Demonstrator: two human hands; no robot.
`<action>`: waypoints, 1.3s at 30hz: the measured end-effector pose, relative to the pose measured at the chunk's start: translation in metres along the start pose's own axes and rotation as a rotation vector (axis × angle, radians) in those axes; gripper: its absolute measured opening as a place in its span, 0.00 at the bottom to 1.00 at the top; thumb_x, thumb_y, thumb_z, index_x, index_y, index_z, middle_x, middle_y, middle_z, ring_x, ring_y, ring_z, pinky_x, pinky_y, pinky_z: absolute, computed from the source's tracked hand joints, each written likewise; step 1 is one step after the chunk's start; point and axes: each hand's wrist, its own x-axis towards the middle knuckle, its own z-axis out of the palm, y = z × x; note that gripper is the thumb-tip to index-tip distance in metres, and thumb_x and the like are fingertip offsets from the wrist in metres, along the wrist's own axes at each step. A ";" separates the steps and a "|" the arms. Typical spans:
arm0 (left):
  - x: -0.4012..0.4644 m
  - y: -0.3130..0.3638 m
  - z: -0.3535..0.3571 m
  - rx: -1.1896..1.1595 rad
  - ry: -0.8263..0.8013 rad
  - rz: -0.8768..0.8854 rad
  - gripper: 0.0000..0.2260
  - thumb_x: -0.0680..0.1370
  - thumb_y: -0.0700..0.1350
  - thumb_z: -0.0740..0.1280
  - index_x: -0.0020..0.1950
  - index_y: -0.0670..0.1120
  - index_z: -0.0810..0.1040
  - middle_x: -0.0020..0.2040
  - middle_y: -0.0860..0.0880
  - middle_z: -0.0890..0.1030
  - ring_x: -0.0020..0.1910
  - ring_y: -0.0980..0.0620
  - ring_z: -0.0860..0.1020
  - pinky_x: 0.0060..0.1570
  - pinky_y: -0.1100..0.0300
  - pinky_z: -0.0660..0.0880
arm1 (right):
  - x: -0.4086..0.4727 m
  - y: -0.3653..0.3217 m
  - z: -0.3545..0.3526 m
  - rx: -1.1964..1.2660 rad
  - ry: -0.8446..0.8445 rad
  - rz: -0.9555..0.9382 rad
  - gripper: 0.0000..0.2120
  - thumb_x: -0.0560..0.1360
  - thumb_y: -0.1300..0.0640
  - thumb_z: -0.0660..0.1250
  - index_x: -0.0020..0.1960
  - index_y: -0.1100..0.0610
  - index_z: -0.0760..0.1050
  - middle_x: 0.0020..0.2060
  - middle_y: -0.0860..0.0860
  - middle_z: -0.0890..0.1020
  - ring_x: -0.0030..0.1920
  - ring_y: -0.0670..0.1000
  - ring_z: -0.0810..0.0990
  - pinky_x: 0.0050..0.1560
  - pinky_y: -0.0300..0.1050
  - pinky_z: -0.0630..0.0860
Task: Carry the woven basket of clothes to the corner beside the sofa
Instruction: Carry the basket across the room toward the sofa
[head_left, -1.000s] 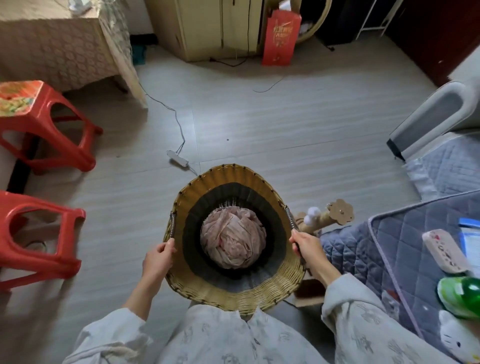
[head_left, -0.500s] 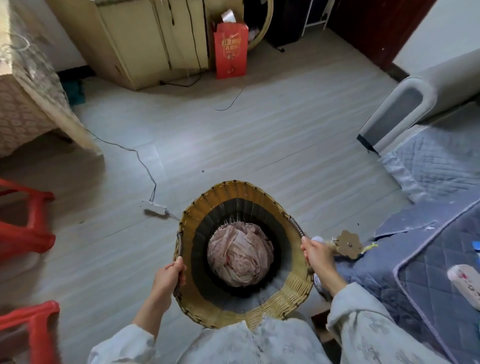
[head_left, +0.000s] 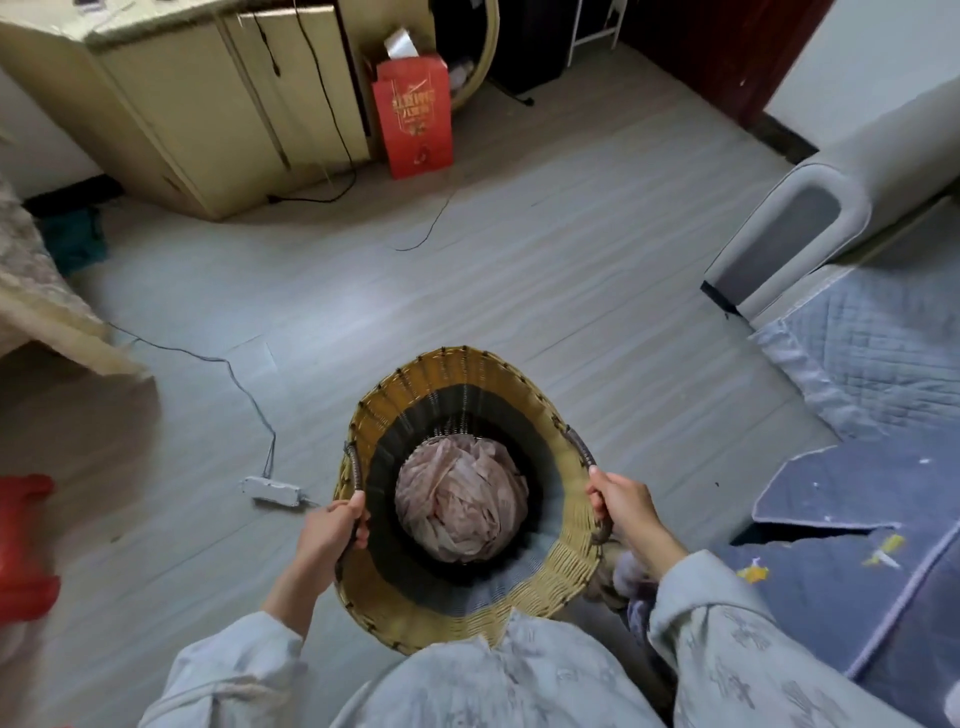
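Note:
A round woven basket (head_left: 457, 382) with a tan rim and a dark inner band hangs in front of my body, above the floor. A crumpled pinkish bundle of clothes (head_left: 460, 504) lies at its bottom. My left hand (head_left: 330, 530) grips the dark handle on the basket's left side. On the right side, my right hand (head_left: 626, 506) is closed around the other handle. The sofa (head_left: 810, 218), pale grey with a rounded armrest, stands at the right, its seat under a blue-grey quilted cover (head_left: 872, 364).
A white power strip (head_left: 272, 491) and its cable (head_left: 228, 374) lie on the floor left of the basket. A cream cabinet (head_left: 208, 104) and a red paper bag (head_left: 415, 119) stand at the far wall. A red stool (head_left: 23, 545) shows at the left edge.
The view has swung right and forward: the red stools slid off to the left, the cabinet and sofa armrest came closer. Both hands kept their grip on the basket handles.

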 end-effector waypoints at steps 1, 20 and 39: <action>0.004 0.016 0.004 0.003 0.003 0.004 0.18 0.79 0.48 0.60 0.32 0.43 0.70 0.31 0.44 0.73 0.31 0.49 0.71 0.35 0.60 0.70 | 0.009 -0.015 -0.003 0.000 -0.024 -0.003 0.19 0.77 0.54 0.61 0.28 0.58 0.73 0.20 0.49 0.71 0.27 0.53 0.69 0.34 0.46 0.67; 0.114 0.296 0.097 0.088 -0.076 0.106 0.17 0.80 0.49 0.59 0.33 0.45 0.73 0.34 0.44 0.75 0.35 0.49 0.73 0.42 0.57 0.74 | 0.188 -0.228 -0.075 0.053 0.074 -0.027 0.17 0.78 0.54 0.60 0.32 0.59 0.73 0.26 0.52 0.73 0.28 0.50 0.70 0.34 0.42 0.69; 0.241 0.578 0.230 0.255 -0.268 0.061 0.16 0.79 0.47 0.62 0.33 0.43 0.72 0.35 0.44 0.75 0.33 0.49 0.73 0.39 0.56 0.73 | 0.356 -0.390 -0.149 0.249 0.332 0.126 0.17 0.77 0.53 0.61 0.33 0.59 0.74 0.24 0.51 0.72 0.26 0.49 0.68 0.31 0.40 0.66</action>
